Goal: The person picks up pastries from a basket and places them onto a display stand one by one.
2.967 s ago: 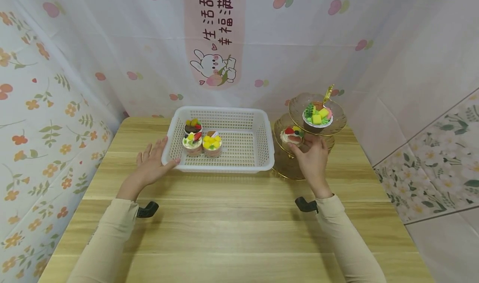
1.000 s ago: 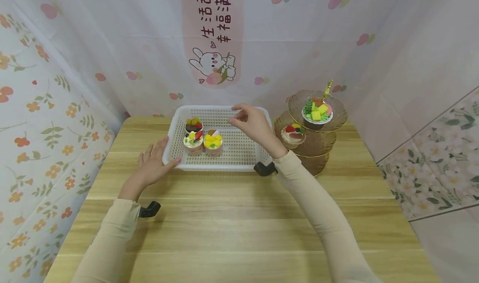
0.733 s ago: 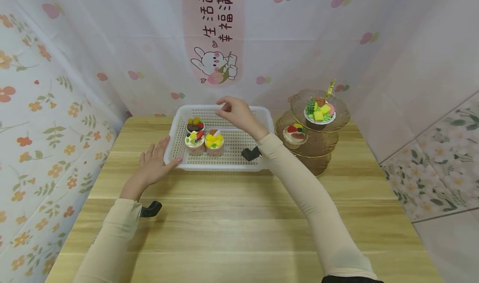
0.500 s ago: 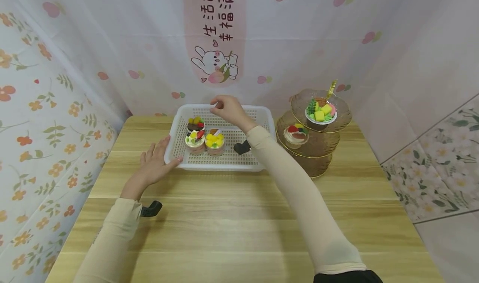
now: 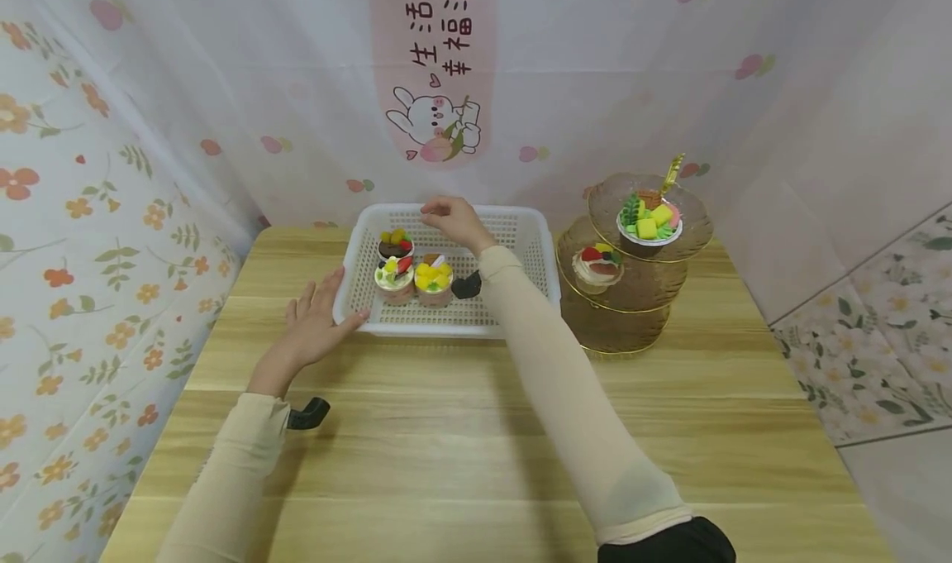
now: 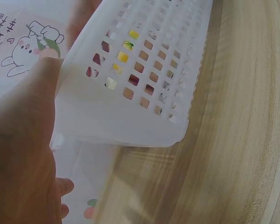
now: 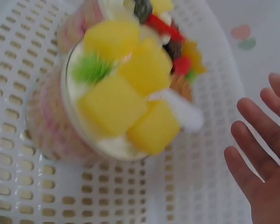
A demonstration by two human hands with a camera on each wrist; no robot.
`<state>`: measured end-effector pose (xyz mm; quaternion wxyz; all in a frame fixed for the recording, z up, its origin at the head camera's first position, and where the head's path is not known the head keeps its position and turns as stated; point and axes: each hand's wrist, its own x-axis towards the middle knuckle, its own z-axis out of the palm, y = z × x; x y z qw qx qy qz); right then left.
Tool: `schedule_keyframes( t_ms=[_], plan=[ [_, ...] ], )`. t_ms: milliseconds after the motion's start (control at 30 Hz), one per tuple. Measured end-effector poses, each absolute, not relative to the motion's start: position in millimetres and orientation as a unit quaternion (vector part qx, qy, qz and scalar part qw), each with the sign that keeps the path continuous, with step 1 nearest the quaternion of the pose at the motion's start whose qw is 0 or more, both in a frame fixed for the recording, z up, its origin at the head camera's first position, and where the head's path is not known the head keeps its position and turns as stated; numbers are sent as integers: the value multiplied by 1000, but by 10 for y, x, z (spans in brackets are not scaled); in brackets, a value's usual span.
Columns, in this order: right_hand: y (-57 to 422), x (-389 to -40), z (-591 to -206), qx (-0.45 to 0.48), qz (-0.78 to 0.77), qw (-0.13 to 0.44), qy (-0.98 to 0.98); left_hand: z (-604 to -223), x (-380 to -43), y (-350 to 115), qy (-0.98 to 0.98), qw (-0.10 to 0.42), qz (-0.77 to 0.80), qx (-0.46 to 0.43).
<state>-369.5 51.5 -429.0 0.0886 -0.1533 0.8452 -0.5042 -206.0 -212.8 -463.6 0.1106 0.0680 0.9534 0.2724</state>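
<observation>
A white perforated plastic basket [image 5: 424,330] holds three dessert cups at its left end. One has yellow cubes [image 5: 434,279], one has white cream and strawberry [image 5: 394,275], and behind them sits a dark-topped one [image 5: 395,245]. My left hand [image 5: 312,331] rests against the basket's front left corner, fingers spread along the side and thumb at the front rim. My right hand [image 5: 457,224] hovers over the back of the basket, holding nothing. In the right wrist view its loosely bent fingers [image 7: 252,172] are beside the yellow-cube cup [image 7: 114,105], apart from it.
Right of the basket stands a tiered, gold-rimmed tray [image 5: 632,298]. A green-and-yellow dessert cup [image 5: 649,231] with a gold fork sits on top, and a cream-and-strawberry one [image 5: 595,270] on the tier below. A patterned curtain [image 5: 297,92] hangs behind the wooden table [image 5: 431,447].
My right hand has let go of the cream-and-strawberry cup on the stand, moved left over the basket, and lately lowered closer to the cups. My left hand stays at the basket corner.
</observation>
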Motion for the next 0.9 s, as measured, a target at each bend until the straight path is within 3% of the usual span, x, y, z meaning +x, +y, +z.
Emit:
schedule_keyframes(
  t_ms=[500, 900],
  plan=[
    [556, -3733, -4700, -104, -495, 125, 853, -4666, -2059, -2144, 954, 104, 272, 65],
    [397, -3781, -4775, -111, -446, 153, 875, -4683, -2081, -2144, 953, 102, 276, 65]
  ],
)
